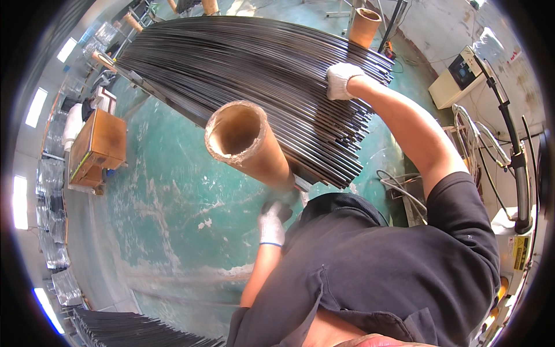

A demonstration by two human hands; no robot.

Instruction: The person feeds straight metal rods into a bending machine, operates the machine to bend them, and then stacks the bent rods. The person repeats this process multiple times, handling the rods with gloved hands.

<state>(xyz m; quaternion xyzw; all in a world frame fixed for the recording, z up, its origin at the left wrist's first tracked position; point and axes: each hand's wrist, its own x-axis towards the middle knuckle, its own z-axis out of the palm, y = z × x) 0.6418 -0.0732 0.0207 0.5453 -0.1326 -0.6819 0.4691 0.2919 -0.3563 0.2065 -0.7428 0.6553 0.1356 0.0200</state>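
Note:
A thick brown cardboard tube (pixel 245 144) points up toward the camera, its open end at the centre. My left hand (pixel 270 222), in a white glove, grips its lower end close to my body. My right hand (pixel 341 80), also gloved, rests palm-down on a wide stack of long dark metal rods (pixel 243 69) that spreads across the upper half of the head view. The arm reaches out to the right end of the stack.
A second cardboard tube (pixel 365 26) stands behind the rods. A wooden box (pixel 98 147) sits on the green floor (pixel 167 196) at left. A machine with a cream control box (pixel 459 75) and cables stands at right. More dark rods (pixel 133 329) lie bottom left.

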